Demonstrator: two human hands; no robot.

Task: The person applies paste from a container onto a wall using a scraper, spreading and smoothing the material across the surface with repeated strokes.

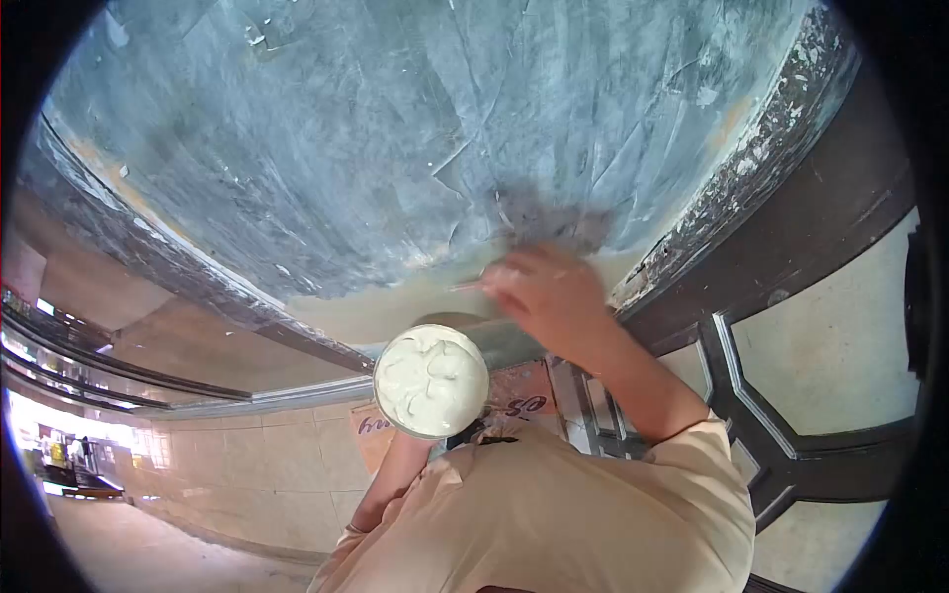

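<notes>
A round tub of pale cream putty [432,381], its surface swirled, is held up in front of my chest. My left hand [409,451] supports it from below, with the fingers hidden by the tub. Close to the lower part of a blue-grey, patchily coated wall [376,168], my right hand [547,295] is closed and blurred by motion. From its fingertips juts a thin, reddish edge of a tool [468,287], seen too narrowly to name. A pale beige band [366,318] runs along the wall's bottom beside this hand.
Dark, paint-flecked frame edges [736,178] border the wall on both sides. A dark panelled door or grille [771,415] stands at right. Printed orange sheet [524,390] lies below. Tiled surface [287,455] and shelves with bottles [74,455] are at left.
</notes>
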